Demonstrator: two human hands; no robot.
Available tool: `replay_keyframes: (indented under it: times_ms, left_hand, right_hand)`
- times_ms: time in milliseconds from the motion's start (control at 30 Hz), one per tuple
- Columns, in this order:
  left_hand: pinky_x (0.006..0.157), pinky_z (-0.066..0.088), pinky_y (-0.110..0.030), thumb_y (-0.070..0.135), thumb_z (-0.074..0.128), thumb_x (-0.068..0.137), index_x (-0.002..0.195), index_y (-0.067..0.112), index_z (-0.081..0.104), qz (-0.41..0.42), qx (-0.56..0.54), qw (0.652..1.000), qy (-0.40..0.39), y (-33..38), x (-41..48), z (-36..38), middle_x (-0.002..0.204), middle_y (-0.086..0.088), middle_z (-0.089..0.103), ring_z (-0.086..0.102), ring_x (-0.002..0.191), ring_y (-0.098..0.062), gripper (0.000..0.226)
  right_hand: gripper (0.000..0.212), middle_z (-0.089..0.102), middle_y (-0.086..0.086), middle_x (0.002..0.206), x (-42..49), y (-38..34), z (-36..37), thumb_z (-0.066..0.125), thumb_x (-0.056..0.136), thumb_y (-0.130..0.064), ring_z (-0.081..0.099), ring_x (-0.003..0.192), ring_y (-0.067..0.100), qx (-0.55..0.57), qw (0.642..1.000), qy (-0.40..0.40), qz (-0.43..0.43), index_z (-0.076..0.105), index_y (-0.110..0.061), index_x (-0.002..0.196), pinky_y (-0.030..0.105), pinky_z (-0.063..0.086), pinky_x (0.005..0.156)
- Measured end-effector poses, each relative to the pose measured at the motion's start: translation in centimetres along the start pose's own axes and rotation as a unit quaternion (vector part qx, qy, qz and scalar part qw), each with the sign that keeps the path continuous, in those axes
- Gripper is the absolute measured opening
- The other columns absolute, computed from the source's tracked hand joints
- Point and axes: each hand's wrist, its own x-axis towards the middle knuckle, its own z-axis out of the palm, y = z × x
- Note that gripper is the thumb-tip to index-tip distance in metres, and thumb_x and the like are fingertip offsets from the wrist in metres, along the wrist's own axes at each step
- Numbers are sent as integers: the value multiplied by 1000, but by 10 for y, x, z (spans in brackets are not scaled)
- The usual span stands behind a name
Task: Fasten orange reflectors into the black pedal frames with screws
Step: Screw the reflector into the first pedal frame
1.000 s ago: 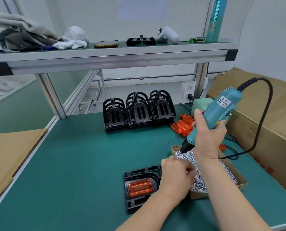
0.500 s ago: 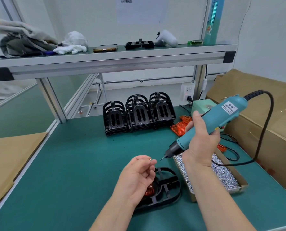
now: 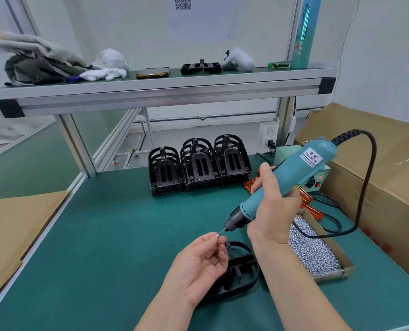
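Observation:
My left hand (image 3: 202, 263) pinches a small silver screw (image 3: 215, 234) between thumb and fingertips, palm up, above a black pedal frame (image 3: 240, 271) lying on the green mat. My right hand (image 3: 275, 211) grips a teal electric screwdriver (image 3: 282, 185), tilted down to the left, its bit tip touching the screw. The reflector in the frame is hidden behind my left hand. Loose orange reflectors (image 3: 307, 204) lie behind my right hand.
A cardboard tray of silver screws (image 3: 315, 254) sits right of the frame. Three stacks of black pedal frames (image 3: 198, 166) stand at the back. The screwdriver's black cable (image 3: 365, 187) loops right to a power box (image 3: 315, 180). A large cardboard box (image 3: 377, 177) lines the right edge.
My left hand left the screw tray, came up over the pedal frame with a screw, and the screwdriver swung left and down until its bit met the screw.

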Motion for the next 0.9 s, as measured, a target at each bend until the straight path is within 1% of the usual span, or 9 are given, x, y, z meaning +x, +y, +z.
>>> replay_keyframes:
  times_ms: [200,300,367,467,567,700,767,867,900]
  left_hand:
    - [59,56,-28,-4,64,72,88,-1,64,35,16,999,-2,-4,0,-3,84,-20,70,64,66,-21,16]
    - [61,57,-26,-5,65,71,84,1,64,82,32,996,0,-6,1,-5,86,-21,71,66,67,-20,14]
    - [64,57,-25,-4,66,71,81,3,65,133,51,990,7,-7,2,-7,85,-20,71,69,72,-19,12]
    - [70,57,-22,-7,64,80,75,7,68,212,83,974,14,-12,2,-7,82,-13,69,71,83,-18,15]
    - [74,56,-21,-10,62,85,76,7,67,266,106,958,24,-16,0,-4,80,-11,69,71,88,-20,20]
    - [78,55,-19,-10,64,86,71,15,69,343,189,919,48,-16,-3,0,84,-12,73,72,90,-17,29]
    - [75,55,-18,-9,63,88,71,16,69,347,191,917,51,-15,-4,-1,81,-11,73,72,86,-16,31]
    - [65,55,-22,-7,58,90,79,7,66,262,140,954,38,-12,-4,-4,76,-13,70,64,72,-17,20]
    - [64,53,-25,-7,56,91,81,4,64,230,131,964,32,-11,-4,-5,75,-14,70,62,70,-18,17]
  right_hand:
    - [27,53,-5,54,-2,2,1,73,82,-25,51,51,7,-3,1000,-3,-4,55,-6,88,18,46,55]
    - [25,53,-5,53,-4,2,3,73,82,-24,50,51,7,-6,1000,-3,-5,54,-8,85,18,46,56]
    - [23,53,-5,53,-4,2,5,73,81,-24,50,50,8,-7,1000,3,0,53,-12,82,18,46,56]
    - [22,53,-5,53,-3,2,7,73,79,-24,50,49,8,-4,1000,25,12,53,-15,83,18,46,53]
    - [24,53,-6,53,0,2,8,73,78,-26,50,48,7,1,998,56,24,54,-17,89,18,45,51]
    - [27,54,-8,53,5,4,7,74,78,-30,51,50,7,2,995,77,61,55,-19,94,18,46,51]
    - [27,54,-8,54,4,6,7,74,79,-31,51,50,7,8,994,77,79,55,-20,95,18,46,51]
    - [27,52,-6,53,1,6,6,73,78,-30,48,50,8,14,995,52,78,53,-19,93,17,45,51]
    - [27,51,-4,53,-1,6,6,74,78,-29,47,50,8,13,997,41,71,53,-19,91,17,45,52]
